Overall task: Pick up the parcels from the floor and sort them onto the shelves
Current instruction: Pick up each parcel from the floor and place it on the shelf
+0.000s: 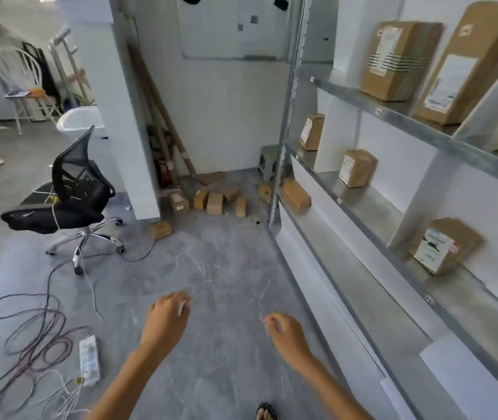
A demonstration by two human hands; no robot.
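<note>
Several brown cardboard parcels (pixel 214 202) lie in a cluster on the grey floor near the far wall, with one more parcel (pixel 160 230) apart by the white pillar. The metal shelves (pixel 359 219) run along the right and carry several parcels, among them a labelled one (pixel 444 245) on the low shelf and a tall box (pixel 399 59) on the top shelf. My left hand (pixel 167 320) and my right hand (pixel 287 334) hang in front of me over the floor, fingers loosely curled, holding nothing. Both are far from the floor parcels.
A black office chair (pixel 66 198) stands at the left. Loose cables (pixel 32 325) and a white power strip (pixel 89 360) lie on the floor at lower left. Wooden poles (pixel 163 116) lean in the corner. A small stool (pixel 268 162) sits by the shelf post.
</note>
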